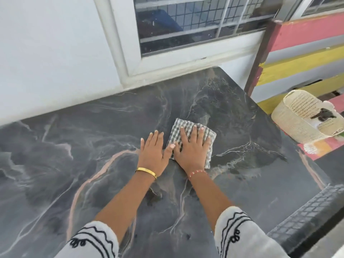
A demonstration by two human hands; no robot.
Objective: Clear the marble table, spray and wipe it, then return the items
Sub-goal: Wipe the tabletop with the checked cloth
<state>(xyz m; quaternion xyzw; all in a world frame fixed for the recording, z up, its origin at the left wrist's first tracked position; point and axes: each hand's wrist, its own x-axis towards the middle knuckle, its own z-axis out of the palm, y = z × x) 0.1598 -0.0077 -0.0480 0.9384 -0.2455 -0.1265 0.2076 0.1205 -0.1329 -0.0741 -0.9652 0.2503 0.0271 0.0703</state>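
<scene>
Dark marble desk (93, 164) with pale and pinkish veining; the visible surface carries only the cloth. Grey-and-white checked cloth (193, 138), folded into a square, lies flat near the desk's middle, toward the right edge. Right hand (191, 148) rests palm-down on the cloth, fingers (195, 132) spread and fully extended, pressing rather than gripping. Left hand (153, 151) lies flat on bare marble just beside the cloth, fingers extended, nothing held; its thumb touches the cloth's left edge. Gold bangle (146, 172) on left wrist, red-and-white bead bracelet (197, 173) on right. A pale woven basket (294, 120) sits off the desk, to its right, on a striped bench (305, 58). A window (186, 25) is behind the desk.
</scene>
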